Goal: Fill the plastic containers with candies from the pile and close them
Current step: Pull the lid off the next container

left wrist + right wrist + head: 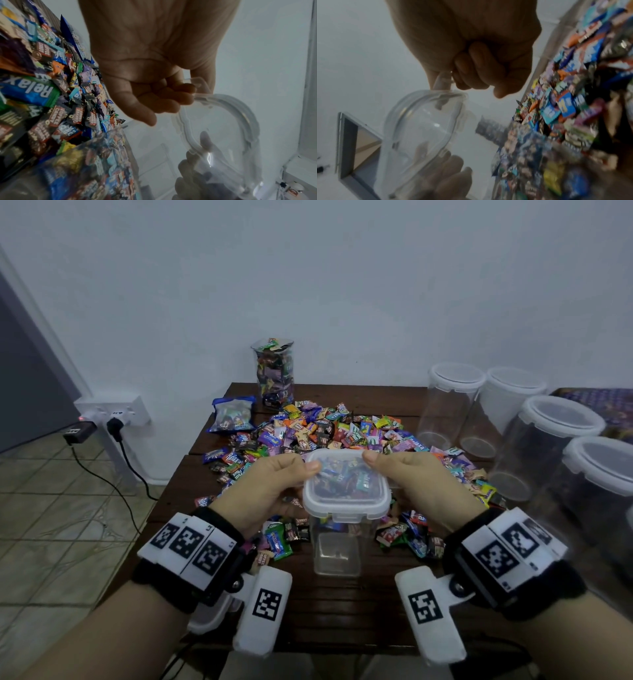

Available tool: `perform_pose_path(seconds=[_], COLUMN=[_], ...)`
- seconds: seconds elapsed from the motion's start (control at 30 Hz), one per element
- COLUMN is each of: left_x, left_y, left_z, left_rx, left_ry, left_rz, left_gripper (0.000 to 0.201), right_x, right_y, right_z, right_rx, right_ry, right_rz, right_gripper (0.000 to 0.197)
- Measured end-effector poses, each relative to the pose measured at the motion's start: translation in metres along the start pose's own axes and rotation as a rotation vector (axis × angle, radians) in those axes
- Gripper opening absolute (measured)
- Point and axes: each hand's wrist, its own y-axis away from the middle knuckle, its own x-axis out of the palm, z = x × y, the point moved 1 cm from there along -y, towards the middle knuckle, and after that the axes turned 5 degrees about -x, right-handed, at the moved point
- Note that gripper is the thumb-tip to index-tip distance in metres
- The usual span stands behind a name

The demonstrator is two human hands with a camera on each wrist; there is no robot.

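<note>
A: Head view first. We see the left hand (270,487) and the right hand (416,484) each pinching a side edge of the clear lid (346,484), thumbs on top, fingers curled beneath. The lid sits over the mouth of the square container (337,546), which stands on the tabletop (342,611) at the near edge of the candy pile (308,433). We cannot tell whether the lid is seated.

B: Agreed. Left wrist view shows fingers (171,100) curled under the lid's tab; right wrist view is blurred, same grip on the opposite tab. Candies show through the lid; the container's lower part looks clear.

A: Surroundings. Loose candies lie just beside both wrists, touching the container's base on either side. Behind the pile, near the wall, stands a tall open jar (274,371) filled with candies, and a blue candy bag (233,414) to its left.

B: On the right, four lidded clear containers (448,405) stand in a row, well apart from the hands. A wall socket (114,410) with plugs is left of the tabletop, cables trailing over the tiled floor (61,525).
</note>
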Motion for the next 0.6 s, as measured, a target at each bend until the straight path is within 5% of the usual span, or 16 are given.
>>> perform_pose_path(seconds=[0.1, 0.23, 0.43, 0.5, 0.6], left_x=[-0.001, 0.000, -0.018, -0.025, -0.028], left_y=[0.000, 0.002, 0.005, 0.013, 0.025], left_z=[-0.002, -0.013, -0.029, -0.030, -0.028], left_rx=[-0.014, -0.018, 0.089, 0.120, 0.037], left_ry=[-0.034, -0.153, -0.448, -0.504, -0.596], left_rz=[0.000, 0.010, -0.120, -0.174, -0.101], left_gripper=[0.023, 0.019, 0.031, 0.037, 0.050], right_x=[-0.003, -0.001, -0.001, -0.001, -0.003], right_y=[0.002, -0.003, 0.001, 0.003, 0.005], right_z=[0.005, 0.014, 0.030, 0.030, 0.029], right_rx=[-0.026, -0.129, -0.179, -0.170, -0.128], right_ry=[0.153, 0.249, 0.485, 0.509, 0.463], right_rz=[-0.011, 0.015, 0.081, 0.104, 0.114], right_gripper=[0.059, 0.011, 0.018, 0.036, 0.034])
